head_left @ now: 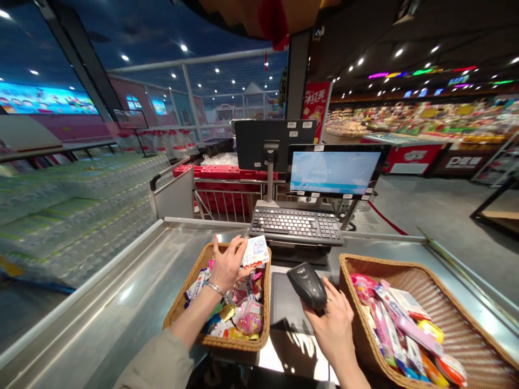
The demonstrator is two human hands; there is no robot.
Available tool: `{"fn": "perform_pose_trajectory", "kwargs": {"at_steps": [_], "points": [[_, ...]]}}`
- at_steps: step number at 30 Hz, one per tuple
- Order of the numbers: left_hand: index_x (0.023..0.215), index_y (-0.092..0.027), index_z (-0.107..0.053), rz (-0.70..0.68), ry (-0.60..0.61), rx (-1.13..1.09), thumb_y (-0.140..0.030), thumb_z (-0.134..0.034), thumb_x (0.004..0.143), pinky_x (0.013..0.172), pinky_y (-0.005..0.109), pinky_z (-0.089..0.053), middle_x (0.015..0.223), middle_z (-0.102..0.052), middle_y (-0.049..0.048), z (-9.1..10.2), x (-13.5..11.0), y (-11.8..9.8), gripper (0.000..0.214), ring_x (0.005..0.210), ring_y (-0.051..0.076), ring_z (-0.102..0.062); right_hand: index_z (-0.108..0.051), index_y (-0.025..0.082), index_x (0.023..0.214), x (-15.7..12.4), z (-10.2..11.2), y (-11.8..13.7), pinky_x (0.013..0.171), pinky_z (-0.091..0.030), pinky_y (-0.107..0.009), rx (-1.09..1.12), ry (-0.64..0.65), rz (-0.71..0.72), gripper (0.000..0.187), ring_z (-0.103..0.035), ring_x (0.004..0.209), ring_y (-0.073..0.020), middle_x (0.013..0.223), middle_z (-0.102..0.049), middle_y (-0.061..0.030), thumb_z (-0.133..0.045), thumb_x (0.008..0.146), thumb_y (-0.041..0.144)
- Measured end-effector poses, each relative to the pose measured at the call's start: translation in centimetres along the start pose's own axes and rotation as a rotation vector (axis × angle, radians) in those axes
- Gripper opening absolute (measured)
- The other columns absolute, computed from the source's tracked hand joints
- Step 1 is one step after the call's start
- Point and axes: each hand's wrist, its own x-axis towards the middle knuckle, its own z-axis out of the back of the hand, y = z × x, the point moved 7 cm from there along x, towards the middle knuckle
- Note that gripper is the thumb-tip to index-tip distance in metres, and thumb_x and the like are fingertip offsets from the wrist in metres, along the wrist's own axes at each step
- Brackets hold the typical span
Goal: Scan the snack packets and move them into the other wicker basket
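Over the left wicker basket (265, 319), my left hand (229, 263) grips a flat white box (256, 253) with a printed picture and a barcode. The box's left part is covered by my fingers. Below that hand, the basket is full of small packaged sweets (249, 319) in mixed colours. My right hand (332, 324) is closed around a black handheld barcode scanner (307, 285), whose head tilts up and left between the two baskets. Right of this hand stands a second wicker basket (458, 302), with colourful packets (405, 324) piled toward its left side.
A keyboard (295, 222) and a lit monitor (332, 172) stand behind the baskets. Another screen (275, 143) shows its back. Both baskets rest on a metal counter (133, 286) with raised edges. Shrink-wrapped bottles (89, 200) are stacked at the left.
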Motion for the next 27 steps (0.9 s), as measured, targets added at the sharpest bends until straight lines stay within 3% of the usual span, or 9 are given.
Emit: {"fn": "perform_pose_trajectory", "kwargs": {"at_steps": [10, 20, 27], "points": [[0.146, -0.019, -0.036, -0.042, -0.035, -0.046, -0.045, -0.055, 0.087, 0.115, 0.063, 0.014, 0.132, -0.060, 0.0157, 0.0, 1.0, -1.6, 0.067, 0.124, 0.031, -0.056, -0.067, 0.022, 0.103, 0.0, 1.0, 0.7, 0.111, -0.025, -0.057, -0.006, -0.015, 0.056, 0.031, -0.053, 0.125, -0.0306, 0.115, -0.069, -0.0087, -0.061, 0.076, 0.036], [0.145, -0.018, -0.040, -0.063, -0.059, -0.047, -0.048, -0.054, 0.088, 0.116, 0.059, 0.016, 0.133, -0.060, 0.0157, 0.1, 1.3, -2.4, 0.066, 0.124, 0.030, -0.057, -0.068, 0.025, 0.087, -0.2, 1.2, 1.3, 0.109, -0.025, -0.059, 0.002, 0.051, 0.089, 0.016, -0.051, 0.128, -0.0311, 0.114, -0.070, -0.0042, -0.060, 0.074, 0.032], [0.142, -0.016, -0.043, -0.092, -0.142, -0.021, -0.047, -0.056, 0.088, 0.116, 0.061, 0.013, 0.129, -0.062, 0.0157, 0.5, 1.5, -2.9, 0.064, 0.121, 0.030, -0.059, -0.068, 0.026, 0.093, -0.4, 0.8, 0.9, 0.108, -0.026, -0.060, -0.062, 0.103, 0.159, 0.022, -0.050, 0.129, -0.0319, 0.115, -0.070, -0.0037, -0.061, 0.072, 0.027]]}}
